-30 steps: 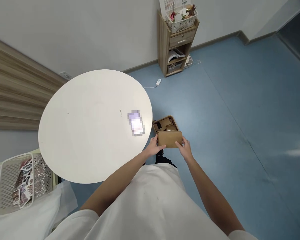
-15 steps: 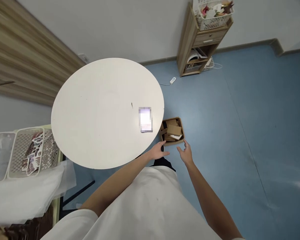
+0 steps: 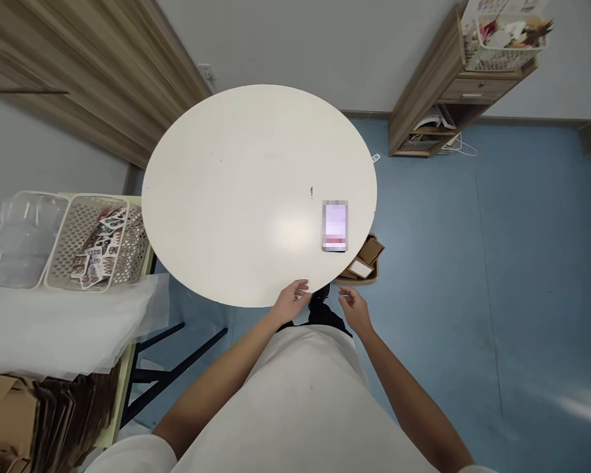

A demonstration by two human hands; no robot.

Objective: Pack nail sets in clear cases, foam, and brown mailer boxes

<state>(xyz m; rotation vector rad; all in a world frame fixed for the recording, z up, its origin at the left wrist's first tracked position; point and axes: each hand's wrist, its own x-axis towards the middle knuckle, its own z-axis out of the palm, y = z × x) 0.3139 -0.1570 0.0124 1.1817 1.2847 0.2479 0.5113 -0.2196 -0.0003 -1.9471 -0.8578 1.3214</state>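
Observation:
My left hand (image 3: 292, 302) is at the near edge of the round white table (image 3: 217, 230), with its fingers loosely bent and apart, nothing seen in it. My right hand (image 3: 356, 310) hovers to the right of it, off the table, its fingers half curled with a gap to the thumb. No held thing can be made out there. A phone-like device (image 3: 335, 226) with a lit, blurred screen lies on the table's right side. Below the table edge, a box of cardboard pieces (image 3: 369, 251) stands on the floor just beyond my right hand, partly hidden by the tabletop.
On the left, a side table bears a perforated basket (image 3: 62, 259) of printed cutouts, clear plastic containers (image 3: 22, 243), white sheets (image 3: 69, 332) and stacked brown cardboard (image 3: 10, 414). A wooden cabinet (image 3: 423, 85) with a basket of flowers (image 3: 507, 56) stands back right. Blue floor (image 3: 433, 249) spreads rightward.
The view has shifted, so the table appears further right. My hands have drawn back from above the floor box, the left one to the table edge, and their fingers have curled more.

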